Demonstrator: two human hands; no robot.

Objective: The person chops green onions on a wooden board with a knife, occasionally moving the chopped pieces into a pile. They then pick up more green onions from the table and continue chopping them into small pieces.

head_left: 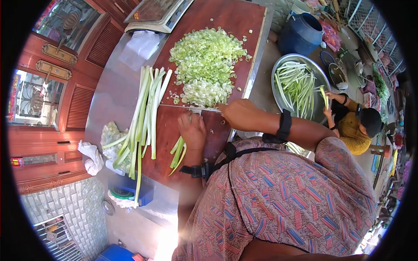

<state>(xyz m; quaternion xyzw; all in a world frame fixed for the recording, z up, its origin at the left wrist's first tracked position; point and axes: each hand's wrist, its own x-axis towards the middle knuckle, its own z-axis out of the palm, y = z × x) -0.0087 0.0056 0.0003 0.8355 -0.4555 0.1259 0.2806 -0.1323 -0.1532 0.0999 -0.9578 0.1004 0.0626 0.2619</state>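
On a reddish-brown board [167, 126], my left hand [192, 129] presses down on a bunch of green onions [177, 153], whose green ends stick out below the palm. My right hand [244, 115] is closed at the right end of a knife [198, 108]; its handle is hidden in the fist. The thin blade lies along the lower edge of a large pile of chopped green onion [209, 69]. Left of the pile, long whole green onions [150, 104] lie across the board's left edge.
A scale [159, 15] and plastic bags [141, 45] lie at the table's upper left. A filled plastic bag [114, 139] sits at its left edge. To the right, a metal basin [324, 82] holds green onions, near a blue barrel [300, 34] and another person [355, 126] holding a stalk.
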